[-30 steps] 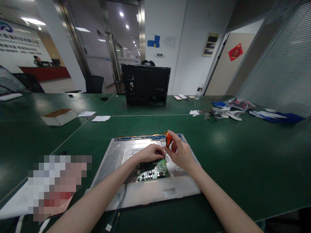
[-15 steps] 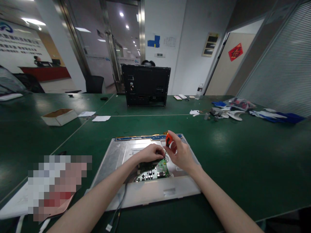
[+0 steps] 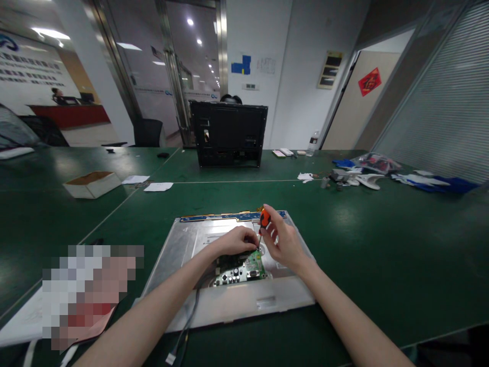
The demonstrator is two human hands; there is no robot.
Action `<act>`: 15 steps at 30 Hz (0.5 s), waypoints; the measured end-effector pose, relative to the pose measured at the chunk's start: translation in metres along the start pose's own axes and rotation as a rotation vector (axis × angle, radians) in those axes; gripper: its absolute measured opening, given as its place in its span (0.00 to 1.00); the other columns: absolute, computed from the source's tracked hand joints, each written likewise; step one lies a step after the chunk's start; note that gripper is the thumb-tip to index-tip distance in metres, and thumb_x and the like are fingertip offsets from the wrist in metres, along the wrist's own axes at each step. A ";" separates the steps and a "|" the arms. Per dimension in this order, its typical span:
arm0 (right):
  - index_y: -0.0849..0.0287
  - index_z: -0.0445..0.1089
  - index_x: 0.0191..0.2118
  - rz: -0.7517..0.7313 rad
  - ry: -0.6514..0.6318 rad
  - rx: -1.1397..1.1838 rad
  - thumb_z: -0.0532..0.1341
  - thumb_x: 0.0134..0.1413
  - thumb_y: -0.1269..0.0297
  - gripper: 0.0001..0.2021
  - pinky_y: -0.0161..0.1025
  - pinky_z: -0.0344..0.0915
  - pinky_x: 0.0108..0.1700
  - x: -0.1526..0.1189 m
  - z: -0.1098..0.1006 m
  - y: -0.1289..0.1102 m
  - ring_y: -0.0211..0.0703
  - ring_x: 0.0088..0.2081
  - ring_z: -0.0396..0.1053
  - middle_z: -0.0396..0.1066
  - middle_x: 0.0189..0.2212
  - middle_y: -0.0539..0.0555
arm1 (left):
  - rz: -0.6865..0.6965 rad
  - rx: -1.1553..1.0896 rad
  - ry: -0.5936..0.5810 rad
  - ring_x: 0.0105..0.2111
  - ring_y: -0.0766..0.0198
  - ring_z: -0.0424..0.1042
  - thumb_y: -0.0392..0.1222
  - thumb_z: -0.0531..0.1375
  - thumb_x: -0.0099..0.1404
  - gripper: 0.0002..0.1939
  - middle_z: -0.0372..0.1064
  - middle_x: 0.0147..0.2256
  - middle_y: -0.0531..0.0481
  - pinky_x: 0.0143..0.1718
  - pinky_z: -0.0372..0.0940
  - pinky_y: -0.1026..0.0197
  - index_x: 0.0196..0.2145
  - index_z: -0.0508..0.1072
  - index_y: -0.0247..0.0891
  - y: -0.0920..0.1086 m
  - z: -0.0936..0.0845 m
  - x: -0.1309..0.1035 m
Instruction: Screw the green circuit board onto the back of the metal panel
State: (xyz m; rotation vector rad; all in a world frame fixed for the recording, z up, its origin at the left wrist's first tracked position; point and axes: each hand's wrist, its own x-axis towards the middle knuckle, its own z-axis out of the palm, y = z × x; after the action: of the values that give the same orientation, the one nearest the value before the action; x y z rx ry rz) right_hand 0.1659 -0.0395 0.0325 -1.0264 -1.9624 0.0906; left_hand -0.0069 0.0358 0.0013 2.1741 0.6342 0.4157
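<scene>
My right hand [image 3: 284, 238] grips the orange-and-black handle of a screwdriver [image 3: 265, 218], its shaft pointing down at the upper corner of a green circuit board [image 3: 252, 262]. Close beside the tip, my left hand [image 3: 240, 240] has its fingers pinched together at that corner; whatever they hold is too small to make out. The board rests on the metal back of a flat display panel [image 3: 175, 244], which lies on the table in front of me. Along the panel's far edge runs a narrow blue board [image 3: 214, 218]. My left hand and forearm hide part of the panel.
A cable [image 3: 193, 311] trails over the panel's near edge. Blurred-out papers [image 3: 23, 318] lie to the left, with an open box [image 3: 92, 184] farther off. A black monitor housing [image 3: 231, 135] stands across the green table [image 3: 382, 255]. Bags and scraps [image 3: 346, 176] lie at the far right.
The screwdriver handle has turned slightly in my right hand, showing more of its orange and black side. My left hand stays at the same spot.
</scene>
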 end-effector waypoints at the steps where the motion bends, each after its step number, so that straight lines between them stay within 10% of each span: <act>1: 0.54 0.42 0.65 0.007 -0.001 0.005 0.54 0.56 0.70 0.32 0.34 0.62 0.24 0.000 0.000 0.000 0.37 0.24 0.65 0.69 0.28 0.49 | -0.003 0.001 -0.001 0.28 0.66 0.67 0.33 0.60 0.55 0.05 0.71 0.28 0.52 0.32 0.61 0.66 0.31 0.75 0.33 0.000 0.000 0.000; 15: 0.51 0.51 0.61 -0.034 0.094 -0.101 0.59 0.55 0.68 0.29 0.33 0.61 0.24 0.000 0.002 0.004 0.34 0.21 0.63 0.69 0.26 0.46 | 0.022 -0.012 0.000 0.30 0.65 0.68 0.35 0.60 0.56 0.06 0.72 0.30 0.50 0.35 0.62 0.66 0.32 0.75 0.32 -0.004 0.000 0.000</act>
State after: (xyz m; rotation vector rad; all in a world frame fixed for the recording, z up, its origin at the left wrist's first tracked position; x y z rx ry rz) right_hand 0.1669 -0.0366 0.0297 -1.0426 -1.9138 -0.0756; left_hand -0.0077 0.0383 -0.0022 2.1720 0.6064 0.4299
